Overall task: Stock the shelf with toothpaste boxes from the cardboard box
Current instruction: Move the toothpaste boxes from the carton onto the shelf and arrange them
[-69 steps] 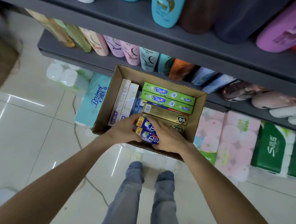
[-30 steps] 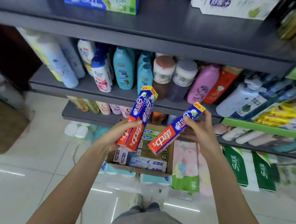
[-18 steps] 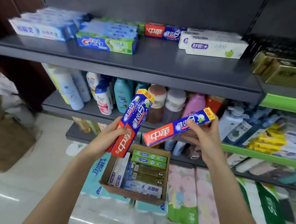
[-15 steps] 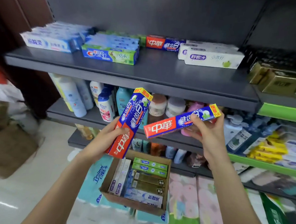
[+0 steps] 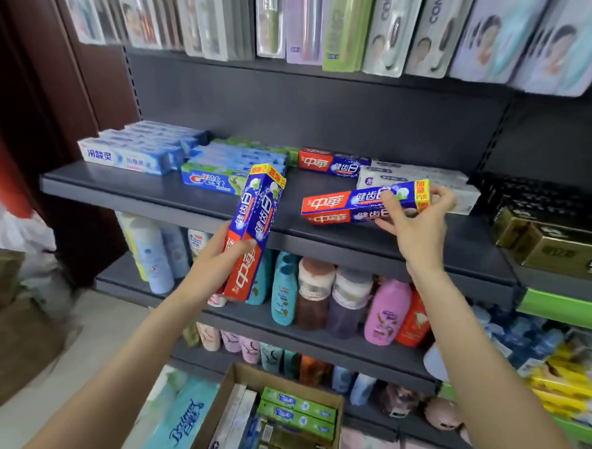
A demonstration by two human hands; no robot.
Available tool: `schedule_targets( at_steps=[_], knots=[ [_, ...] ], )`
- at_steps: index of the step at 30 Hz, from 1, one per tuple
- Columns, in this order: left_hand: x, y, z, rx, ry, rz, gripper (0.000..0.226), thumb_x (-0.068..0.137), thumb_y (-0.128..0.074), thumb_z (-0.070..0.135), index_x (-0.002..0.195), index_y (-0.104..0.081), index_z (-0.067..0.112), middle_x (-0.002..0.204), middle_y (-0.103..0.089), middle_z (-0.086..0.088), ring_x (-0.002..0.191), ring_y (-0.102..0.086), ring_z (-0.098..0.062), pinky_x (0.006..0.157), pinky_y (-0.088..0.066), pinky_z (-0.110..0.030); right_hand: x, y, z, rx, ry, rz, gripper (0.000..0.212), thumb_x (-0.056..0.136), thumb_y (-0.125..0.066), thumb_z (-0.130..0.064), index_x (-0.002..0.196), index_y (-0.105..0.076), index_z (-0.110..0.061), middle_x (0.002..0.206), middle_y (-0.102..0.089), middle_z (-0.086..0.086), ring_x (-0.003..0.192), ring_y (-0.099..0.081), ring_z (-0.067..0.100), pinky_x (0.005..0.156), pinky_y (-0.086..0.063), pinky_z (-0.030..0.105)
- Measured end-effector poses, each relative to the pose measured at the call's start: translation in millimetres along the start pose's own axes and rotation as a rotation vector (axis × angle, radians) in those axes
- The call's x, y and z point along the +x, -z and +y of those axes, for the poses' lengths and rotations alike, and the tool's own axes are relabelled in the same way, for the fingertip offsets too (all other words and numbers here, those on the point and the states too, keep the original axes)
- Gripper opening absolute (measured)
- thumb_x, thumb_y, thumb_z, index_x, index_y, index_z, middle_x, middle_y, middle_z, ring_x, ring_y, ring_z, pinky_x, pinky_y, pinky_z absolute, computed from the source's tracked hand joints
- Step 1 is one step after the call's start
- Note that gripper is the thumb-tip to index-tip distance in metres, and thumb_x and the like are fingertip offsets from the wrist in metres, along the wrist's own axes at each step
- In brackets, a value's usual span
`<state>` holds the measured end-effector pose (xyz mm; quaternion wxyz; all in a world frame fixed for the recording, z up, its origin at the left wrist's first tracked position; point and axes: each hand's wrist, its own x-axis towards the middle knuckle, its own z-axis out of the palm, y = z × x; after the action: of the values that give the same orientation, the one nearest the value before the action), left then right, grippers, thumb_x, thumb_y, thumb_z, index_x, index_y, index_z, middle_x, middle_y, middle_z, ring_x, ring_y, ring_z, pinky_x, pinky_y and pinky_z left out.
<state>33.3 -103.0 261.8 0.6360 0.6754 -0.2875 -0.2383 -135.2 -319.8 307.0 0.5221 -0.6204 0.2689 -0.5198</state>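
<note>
Hands (image 5: 414, 227) grip 中華 boxes (image 5: 364, 204); Crest box (image 5: 214, 180) shelved.

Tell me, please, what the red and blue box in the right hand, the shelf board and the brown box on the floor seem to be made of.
Red and blue toothpaste box: likely thin printed card with a glossy coat; sharp folded edges and a slight sheen.
Shelf board: probably painted metal, matte dark grey; thin, flat front lip.
Cardboard box: plain brown cardboard, dull and unprinted; raw cut rim.

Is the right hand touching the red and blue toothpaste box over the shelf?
Touching. The head view shows the right hand pinching the red and blue toothpaste box.
</note>
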Motion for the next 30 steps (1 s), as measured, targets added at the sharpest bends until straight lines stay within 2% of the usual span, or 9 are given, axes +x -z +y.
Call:
schedule_targets(
  at_steps=[2,5,9,11,14,18,20,24,30],
  knots=[
    [16.8,-0.4,8.1,0.006,-0.012,-0.005,0.054,0.069,-0.06,0.042,0.12,-0.05,0.028,0.102,-0.067,-0.001,0.081,-0.066,-0.015,0.07,-0.051,-0.03,15.8,-6.0,2.1,-0.284,0.044,-0.042,0.048,0.081,-0.071,-0.031,0.105,-0.033,-0.012,0.103,-0.055,0.006,0.087,-0.064,0.018,0.059,-0.052,0.027],
    [41.4,5.0,18.5,0.017,-0.045,-0.052,0.055,0.07,-0.06,0.042,0.122,-0.051,0.028,0.105,-0.068,0.0,0.084,-0.065,-0.014,0.073,-0.049,-0.03,33.3,-1.4,2.9,-0.945,0.153,-0.15,0.056,0.072,-0.071,-0.054,0.099,-0.043,-0.014,0.088,-0.056,0.004,0.083,-0.055,0.025,0.063,-0.035,0.031],
    [72.1,15.6,34.1,0.063,-0.102,-0.098,0.05,0.073,-0.061,0.039,0.12,-0.052,0.03,0.105,-0.068,0.005,0.085,-0.065,-0.011,0.071,-0.048,-0.027,42.5,-8.2,-1.6,-1.401,0.134,-0.513,0.06,0.072,-0.068,-0.062,0.118,-0.05,-0.026,0.117,-0.062,0.0,0.107,-0.056,0.023,0.071,-0.039,0.032],
    [87.0,21.9,40.8,0.101,-0.133,-0.107,0.04,0.076,-0.064,0.038,0.114,-0.053,0.035,0.105,-0.067,0.007,0.088,-0.064,-0.011,0.077,-0.049,-0.03,49.7,-18.8,0.1,-1.472,0.177,-0.605,0.054,0.077,-0.063,-0.061,0.118,-0.053,-0.026,0.119,-0.062,-0.001,0.107,-0.056,0.022,0.07,-0.039,0.031],
    [105.5,31.5,45.0,0.086,-0.139,-0.094,0.027,0.081,-0.066,0.033,0.103,-0.053,0.04,0.104,-0.066,0.008,0.088,-0.064,-0.011,0.08,-0.049,-0.032,68.0,-37.4,-0.6,-1.432,0.228,-0.535,0.047,0.081,-0.059,-0.056,0.111,-0.056,-0.021,0.108,-0.065,0.001,0.099,-0.058,0.023,0.068,-0.039,0.031],
    [117.1,42.2,43.3,0.068,-0.117,-0.082,0.042,0.078,-0.066,0.037,0.117,-0.051,0.033,0.107,-0.066,0.004,0.089,-0.064,-0.013,0.075,-0.049,-0.029,109.8,-72.6,5.1,-1.466,0.327,-0.459,0.047,0.084,-0.058,-0.053,0.111,-0.056,-0.015,0.113,-0.064,0.005,0.101,-0.059,0.027,0.074,-0.048,0.034],
    [118.6,45.1,40.5,0.083,-0.118,-0.073,0.04,0.085,-0.065,0.033,0.121,-0.049,0.031,0.108,-0.065,0.006,0.09,-0.064,-0.012,0.074,-0.048,-0.028,128.7,-92.7,10.9,-1.522,0.349,-0.48,0.05,0.086,-0.059,-0.049,0.119,-0.052,-0.012,0.12,-0.061,0.007,0.107,-0.058,0.03,0.077,-0.046,0.035],
    [118.8,48.9,33.6,0.113,-0.105,-0.026,0.056,0.069,-0.059,0.045,0.122,-0.048,0.033,0.105,-0.066,0.01,0.092,-0.065,-0.011,0.076,-0.049,-0.029,160.5,-120.7,28.0,-1.686,0.36,-0.521,0.05,0.088,-0.06,-0.043,0.125,-0.048,-0.011,0.127,-0.056,0.008,0.113,-0.056,0.03,0.083,-0.045,0.036],
    [118.7,46.7,28.9,0.13,-0.071,-0.018,0.069,0.067,-0.059,0.05,0.132,-0.042,0.032,0.112,-0.065,0.007,0.095,-0.065,-0.013,0.081,-0.05,-0.033,179.9,-122.1,57.4,-1.826,0.294,-0.515,0.054,0.092,-0.051,-0.045,0.135,-0.037,-0.015,0.13,-0.056,0.01,0.117,-0.055,0.028,0.096,-0.036,0.039]
  ],
)
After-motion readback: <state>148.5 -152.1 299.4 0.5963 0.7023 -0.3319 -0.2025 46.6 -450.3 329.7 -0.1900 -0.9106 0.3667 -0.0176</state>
